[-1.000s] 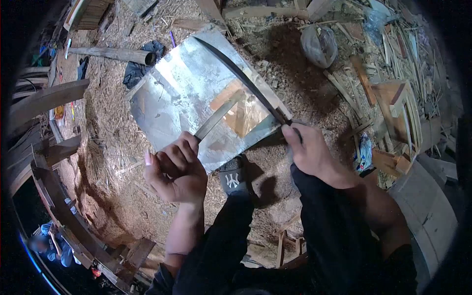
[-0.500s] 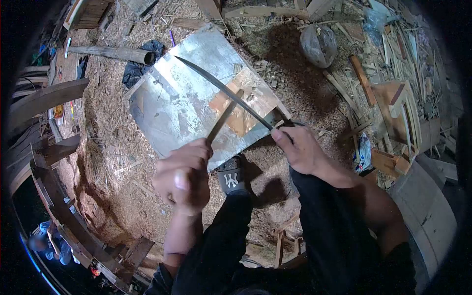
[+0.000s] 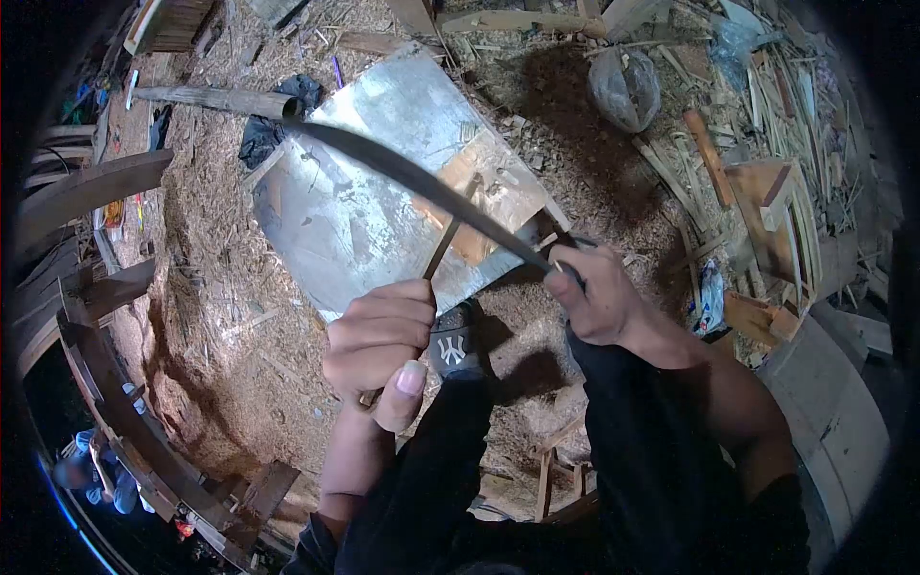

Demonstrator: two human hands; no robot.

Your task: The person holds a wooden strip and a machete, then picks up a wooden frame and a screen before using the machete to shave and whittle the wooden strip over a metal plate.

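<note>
My right hand (image 3: 596, 292) is wrapped round the handle end of a machete (image 3: 407, 177). Its long, dark, slightly curved blade points up and to the left, its broad face partly showing. In my left hand (image 3: 377, 350) is a narrow flat bar that looks like a file (image 3: 441, 251), gripped in a fist with the thumb at the near side. The file's far end meets the blade from below and overlaps it in this view. Beneath both tools lies a worn metal-faced board (image 3: 355, 225) with a bare wooden patch (image 3: 503, 187) at its right.
Wood shavings cover the ground. A plastic bag (image 3: 625, 91), an orange-brown wood piece (image 3: 707, 158) and a wooden frame (image 3: 767, 220) lie at right. A pipe (image 3: 216, 101) is at upper left. Curved timbers (image 3: 96, 196) line the left, with a seated person (image 3: 105, 474) beyond.
The machete has turned to show more of its broad face, and its tip has swung left and slightly down. My left hand has moved right, with the file's visible part shorter below the blade.
</note>
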